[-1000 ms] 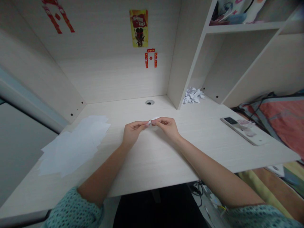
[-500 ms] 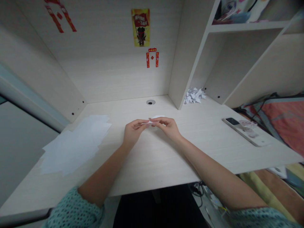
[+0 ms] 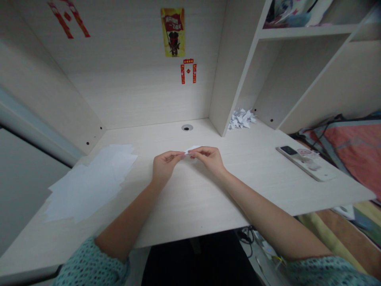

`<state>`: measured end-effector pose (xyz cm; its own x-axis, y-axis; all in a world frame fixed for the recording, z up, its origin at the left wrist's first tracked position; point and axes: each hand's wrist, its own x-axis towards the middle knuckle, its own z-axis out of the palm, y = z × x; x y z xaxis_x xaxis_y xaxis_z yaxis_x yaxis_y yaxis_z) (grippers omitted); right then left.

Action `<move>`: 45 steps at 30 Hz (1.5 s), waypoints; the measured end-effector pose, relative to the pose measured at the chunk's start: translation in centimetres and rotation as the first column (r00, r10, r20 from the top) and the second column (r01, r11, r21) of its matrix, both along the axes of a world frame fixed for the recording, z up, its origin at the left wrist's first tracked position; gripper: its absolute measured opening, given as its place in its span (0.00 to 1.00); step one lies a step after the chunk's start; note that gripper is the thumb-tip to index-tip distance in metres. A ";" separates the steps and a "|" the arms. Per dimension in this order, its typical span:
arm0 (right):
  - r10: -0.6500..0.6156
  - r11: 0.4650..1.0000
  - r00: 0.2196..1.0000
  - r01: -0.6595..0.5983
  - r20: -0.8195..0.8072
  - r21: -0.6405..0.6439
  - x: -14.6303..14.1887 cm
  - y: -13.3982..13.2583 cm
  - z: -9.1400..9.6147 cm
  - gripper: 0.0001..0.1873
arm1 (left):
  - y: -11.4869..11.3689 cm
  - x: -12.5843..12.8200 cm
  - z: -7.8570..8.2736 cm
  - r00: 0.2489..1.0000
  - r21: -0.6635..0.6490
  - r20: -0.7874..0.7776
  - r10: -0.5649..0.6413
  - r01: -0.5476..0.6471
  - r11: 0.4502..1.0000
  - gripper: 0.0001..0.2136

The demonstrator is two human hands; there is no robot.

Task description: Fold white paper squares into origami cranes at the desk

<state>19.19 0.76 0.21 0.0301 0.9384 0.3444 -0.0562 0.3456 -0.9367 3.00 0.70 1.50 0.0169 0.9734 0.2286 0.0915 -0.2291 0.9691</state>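
Wood-grain counter [image 3: 190, 206] beneath a built-in shelf unit [image 3: 235, 67], with a cable grommet [image 3: 187, 127] near the back wall and a yellow-and-red poster [image 3: 172, 32] above it. Item at centre: one small folded piece of white paper [image 3: 192, 149], held between the hands over the counter, its long axis running roughly side to side, its narrow tip pointing toward the person's right and slightly away. Left hand [image 3: 164, 166]: fingers [image 3: 177, 155] pinched on the paper's left end. Right hand [image 3: 210, 159]: index finger and thumb grasp the same piece from the other side, the fingertips of both hands nearly meeting; neither hand is clenched into a fist. The exact fold is hidden behind the fingertips. Left of the hands: a loose spread of overlapping white paper sheets [image 3: 89, 182], lying flat. Back right corner: a heap of small folded paper figures [image 3: 241, 120], possibly cranes, against the shelf upright. Farther right: a smartphone [image 3: 306, 163], lying flat on the counter. Both forearms end in teal knit sleeves [image 3: 92, 266].
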 end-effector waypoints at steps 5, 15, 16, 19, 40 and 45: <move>-0.029 1.000 1.000 0.029 -0.009 -0.009 -0.3 -0.1 0.2 0.08 | 0.1 0.0 -0.1 1.000 0.003 0.006 0.016 -0.016 1.000 0.08; -0.025 0.999 0.995 0.021 -0.092 -0.045 -0.6 -0.3 0.3 0.07 | 0.0 0.1 -0.4 0.999 0.008 0.032 0.017 -0.017 1.000 0.08; -0.020 0.999 0.996 0.017 -0.091 -0.042 -0.6 -0.3 0.3 0.07 | 0.0 0.1 -0.4 0.999 0.010 0.036 0.015 -0.015 1.000 0.09; -0.013 1.000 0.996 0.012 -0.084 -0.019 -0.5 -0.4 0.3 0.07 | -0.1 0.1 -0.3 0.999 0.013 0.034 0.019 -0.019 1.000 0.09; -0.070 0.997 0.997 0.070 0.026 0.012 -0.4 -0.5 0.7 0.07 | -0.1 0.2 -0.1 0.982 -0.162 0.191 0.005 0.027 0.986 0.16; -0.070 0.997 0.998 0.070 0.007 0.013 -0.5 -0.4 0.5 0.08 | -0.2 0.4 -0.1 0.974 -0.173 0.228 0.000 0.040 0.984 0.15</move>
<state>18.74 0.37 0.67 0.0926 0.9296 0.3568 -0.0243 0.3603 -0.9325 3.39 0.55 1.39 0.0043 0.9985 0.0542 -0.1371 -0.0531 0.9891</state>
